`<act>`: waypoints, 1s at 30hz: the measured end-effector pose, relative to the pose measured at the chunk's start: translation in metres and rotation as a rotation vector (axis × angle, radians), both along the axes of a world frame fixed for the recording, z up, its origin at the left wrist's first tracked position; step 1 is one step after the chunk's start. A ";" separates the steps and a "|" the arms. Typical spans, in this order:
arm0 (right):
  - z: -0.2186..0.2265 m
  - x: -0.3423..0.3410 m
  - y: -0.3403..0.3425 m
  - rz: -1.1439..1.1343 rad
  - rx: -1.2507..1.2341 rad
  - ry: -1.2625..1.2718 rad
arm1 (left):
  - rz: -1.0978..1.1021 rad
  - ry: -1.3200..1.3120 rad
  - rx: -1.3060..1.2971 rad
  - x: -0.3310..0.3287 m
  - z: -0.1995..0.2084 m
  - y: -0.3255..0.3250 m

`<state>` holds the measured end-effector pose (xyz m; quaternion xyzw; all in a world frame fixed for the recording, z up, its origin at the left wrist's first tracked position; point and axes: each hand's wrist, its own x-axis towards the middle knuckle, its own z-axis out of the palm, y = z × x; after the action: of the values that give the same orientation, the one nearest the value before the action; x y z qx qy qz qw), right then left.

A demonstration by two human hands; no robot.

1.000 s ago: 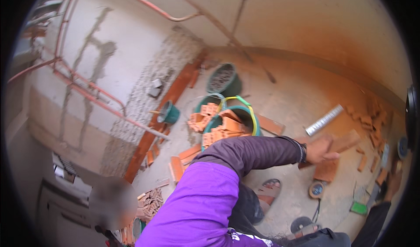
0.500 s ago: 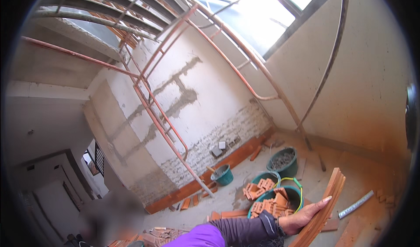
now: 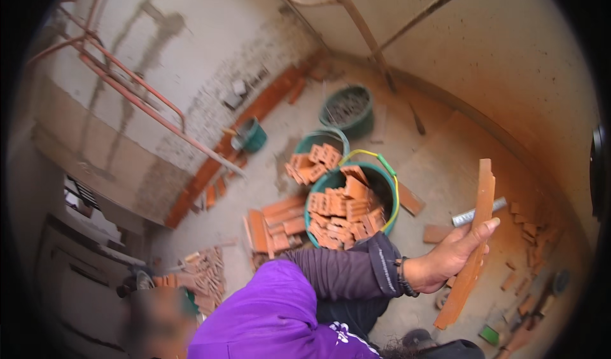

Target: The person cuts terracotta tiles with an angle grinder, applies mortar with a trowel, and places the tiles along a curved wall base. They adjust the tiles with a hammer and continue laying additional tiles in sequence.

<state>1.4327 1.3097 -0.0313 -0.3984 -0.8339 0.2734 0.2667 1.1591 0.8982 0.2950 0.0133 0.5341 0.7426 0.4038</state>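
Note:
My left hand [image 3: 453, 256], in a dark sleeve with a beaded bracelet, grips a thin stack of long terracotta strips [image 3: 472, 260]. The thumb lies across their near face and the other fingers go behind. The strips stand nearly upright in view, above the floor. At the lower right rim, what looks like my right hand [image 3: 520, 338] is closed around a tool with a pale handle [image 3: 546, 305] and a dark end; it is dim there. Left of my left hand stands a green bucket [image 3: 393, 214] filled with terracotta brick pieces [image 3: 344, 209].
A second green bucket [image 3: 342, 136] holds more pieces, and a third [image 3: 364, 120] holds grey rubble. A small green pail [image 3: 256, 136] stands by the wall. Scaffold tubes [image 3: 137, 98] rise at left. Brick rubble [image 3: 207, 273] and a grey-blue strip [image 3: 478, 213] lie on the floor. A blurred person [image 3: 156, 324] is at lower left.
The view has tipped down, showing more floor and less window and scaffold. My left hand has turned the strips more upright. The tool and apparent right hand have entered at lower right.

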 end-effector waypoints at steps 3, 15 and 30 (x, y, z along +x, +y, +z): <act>-0.023 0.048 0.003 0.191 -0.459 0.020 | -0.061 0.172 0.038 -0.024 -0.001 0.037; 0.335 0.038 -0.214 0.026 -1.535 -0.942 | 0.400 0.019 -0.143 0.002 0.060 -0.081; 0.557 -0.062 -0.286 0.388 -1.442 -1.582 | 1.703 -0.711 -0.176 0.186 0.206 -0.397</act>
<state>1.3711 1.0235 0.5258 -0.3860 -0.4615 0.4019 -0.6903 1.3446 0.5015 0.5009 -0.6428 0.2630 0.7061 -0.1382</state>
